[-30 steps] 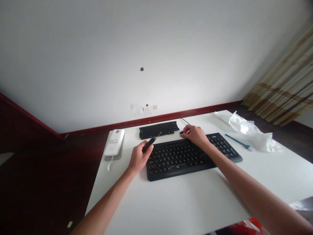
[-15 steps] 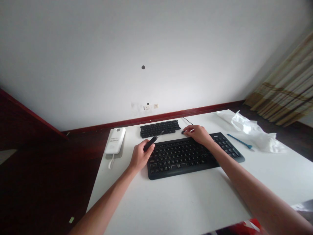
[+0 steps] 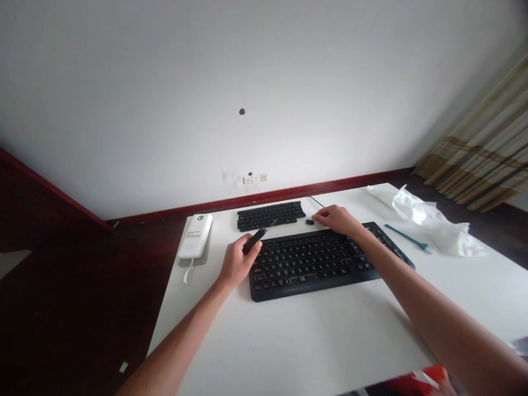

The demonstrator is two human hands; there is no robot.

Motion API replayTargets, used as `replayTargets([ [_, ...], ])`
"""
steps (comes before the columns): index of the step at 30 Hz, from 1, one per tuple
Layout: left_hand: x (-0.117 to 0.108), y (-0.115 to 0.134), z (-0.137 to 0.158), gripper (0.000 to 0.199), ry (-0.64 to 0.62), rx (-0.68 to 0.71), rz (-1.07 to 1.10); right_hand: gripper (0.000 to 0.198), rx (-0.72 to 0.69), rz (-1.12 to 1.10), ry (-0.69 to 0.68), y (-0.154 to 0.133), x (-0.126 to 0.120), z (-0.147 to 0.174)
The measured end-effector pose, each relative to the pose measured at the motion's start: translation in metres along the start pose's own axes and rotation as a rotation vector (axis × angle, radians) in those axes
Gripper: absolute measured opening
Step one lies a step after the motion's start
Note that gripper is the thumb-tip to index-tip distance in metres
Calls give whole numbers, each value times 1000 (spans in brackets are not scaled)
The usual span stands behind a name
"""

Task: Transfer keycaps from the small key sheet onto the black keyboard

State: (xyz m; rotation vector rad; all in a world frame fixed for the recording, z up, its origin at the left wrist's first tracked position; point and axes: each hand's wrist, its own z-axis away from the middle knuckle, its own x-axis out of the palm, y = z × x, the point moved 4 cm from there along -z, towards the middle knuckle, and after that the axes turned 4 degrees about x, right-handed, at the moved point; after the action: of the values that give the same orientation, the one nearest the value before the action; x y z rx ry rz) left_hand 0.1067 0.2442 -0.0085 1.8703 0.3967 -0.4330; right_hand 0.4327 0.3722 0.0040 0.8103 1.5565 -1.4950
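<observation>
My left hand (image 3: 237, 264) is closed around a slim black tool (image 3: 254, 240) with a thin metal tip that points up and to the right; it sits at the left end of a large black keyboard (image 3: 317, 263). My right hand (image 3: 338, 220) rests over the keyboard's far edge, fingers stretched to the left and holding nothing. A small black keycap (image 3: 309, 221) lies on the white table (image 3: 297, 341) just beyond its fingertips, apart from them. A smaller black keyboard (image 3: 270, 215) lies behind, near the table's far edge.
A white power bank (image 3: 195, 236) with a short cable lies at the table's left edge. A blue stick tool (image 3: 406, 237) and a crumpled white plastic bag (image 3: 431, 225) are on the right. A thin black cable (image 3: 317, 202) runs off the far edge. Something red (image 3: 416, 382) shows at the bottom right.
My right hand has drawn back to the right, and the small keycap it was touching now lies free on the table. My left hand has kept still with the tool.
</observation>
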Motion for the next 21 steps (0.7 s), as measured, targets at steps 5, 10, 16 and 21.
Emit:
replayTargets([
  [5,0,2,0,37,-14,6,13,27,13,-10,-8,2,-2,9],
  [10,1,3,0,38,-10,2,14,15,25,17,14,-11,2,11],
  [16,0,3,-1,35,3,16,0,12,-9,48,40,-18,12,1],
  [21,0,2,0,34,-11,1,25,15,-10,66,42,-20,18,-4],
])
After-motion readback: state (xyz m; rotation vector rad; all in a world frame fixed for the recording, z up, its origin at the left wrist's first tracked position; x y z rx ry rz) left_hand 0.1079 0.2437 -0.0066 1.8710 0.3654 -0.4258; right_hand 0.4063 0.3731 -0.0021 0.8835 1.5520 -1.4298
